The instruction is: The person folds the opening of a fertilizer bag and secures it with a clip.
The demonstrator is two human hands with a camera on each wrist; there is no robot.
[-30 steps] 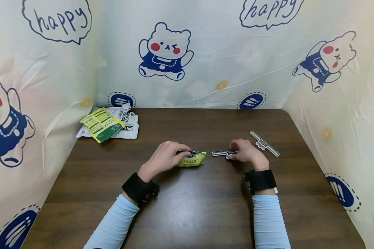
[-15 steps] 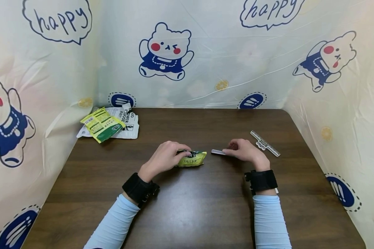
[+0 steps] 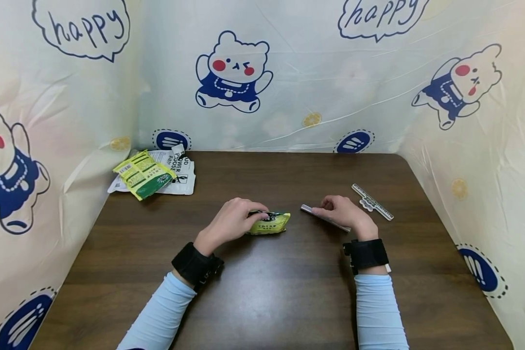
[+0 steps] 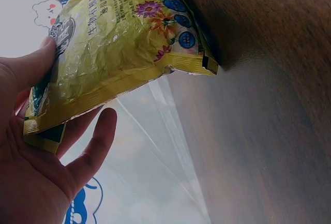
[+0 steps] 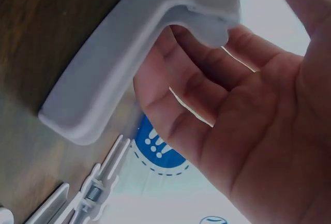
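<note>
Left hand point(image 3: 234, 218) pinches yellow packet point(image 3: 273, 224) on worktop point(image 3: 262, 301); right hand point(image 3: 344, 214) pinches clip point(image 5: 103, 74) near it. Step seems: readying clip; next move probably calls for steady packet, firm clip hold.

"happy" twice on backdrop point(image 3: 323, 82); "OWER" on white pouch point(image 3: 185, 170); "生物有机" on held packet point(image 4: 111, 45).
</note>
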